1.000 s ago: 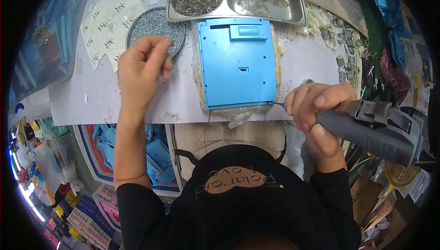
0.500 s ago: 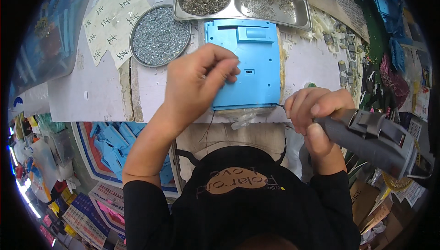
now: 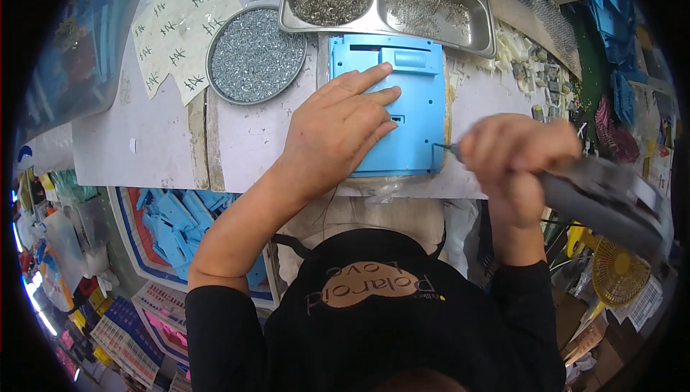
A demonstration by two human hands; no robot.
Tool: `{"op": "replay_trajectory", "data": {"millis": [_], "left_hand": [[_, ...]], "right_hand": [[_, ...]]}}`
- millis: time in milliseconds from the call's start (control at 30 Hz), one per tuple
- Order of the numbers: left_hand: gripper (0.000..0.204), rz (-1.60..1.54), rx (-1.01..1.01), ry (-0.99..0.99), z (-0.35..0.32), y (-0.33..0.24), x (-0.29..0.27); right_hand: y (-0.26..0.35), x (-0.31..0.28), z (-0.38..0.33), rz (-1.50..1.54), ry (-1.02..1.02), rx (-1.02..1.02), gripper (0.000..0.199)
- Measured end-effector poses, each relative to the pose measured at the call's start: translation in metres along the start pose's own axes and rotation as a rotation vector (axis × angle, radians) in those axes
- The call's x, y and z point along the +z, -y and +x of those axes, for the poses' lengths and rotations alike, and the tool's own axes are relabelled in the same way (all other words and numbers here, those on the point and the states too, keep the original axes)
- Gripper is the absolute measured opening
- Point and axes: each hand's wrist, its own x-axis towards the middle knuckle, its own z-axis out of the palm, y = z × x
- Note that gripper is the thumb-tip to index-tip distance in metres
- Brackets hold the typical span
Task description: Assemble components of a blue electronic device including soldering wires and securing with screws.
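Observation:
A light-blue plastic casing (image 3: 410, 104) lies on a padded spot at the table's near edge, with several small holes and a raised block at its far end. My left hand (image 3: 341, 122) rests on its left half, fingers stretched out over the surface. In my right hand (image 3: 514, 151) is a dark electric screwdriver (image 3: 604, 198), blurred by motion. Its thin bit reaches over the casing's right side, close to a hole near the near right corner. Whether the tip touches cannot be made out.
A round dish of small silver screws (image 3: 256, 54) stands left of the casing. Behind it sits a metal compartment tray (image 3: 374, 14) with springs and small parts. Small grey pieces (image 3: 546, 75) lie at right. A bin of blue plastic parts (image 3: 122, 212) is below left; a yellow fan (image 3: 619, 273) at lower right.
My left hand has gone from curled above the casing to spread flat on it. My right hand has raised the screwdriver, its bit moving from the near right corner further over the casing.

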Motion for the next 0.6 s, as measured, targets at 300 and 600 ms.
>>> {"op": "replay_trajectory", "data": {"millis": [300, 600], "left_hand": [[0.015, -0.018, -0.032, 0.029, -0.001, 0.001, -0.003], [0.016, -0.039, -0.032, 0.033, -0.001, 0.002, -0.003]], "right_hand": [[-0.007, 0.008, 0.019, -0.068, 0.124, 0.022, 0.024], [-0.019, 0.003, 0.026, -0.042, 0.067, 0.005, 0.024]]}}
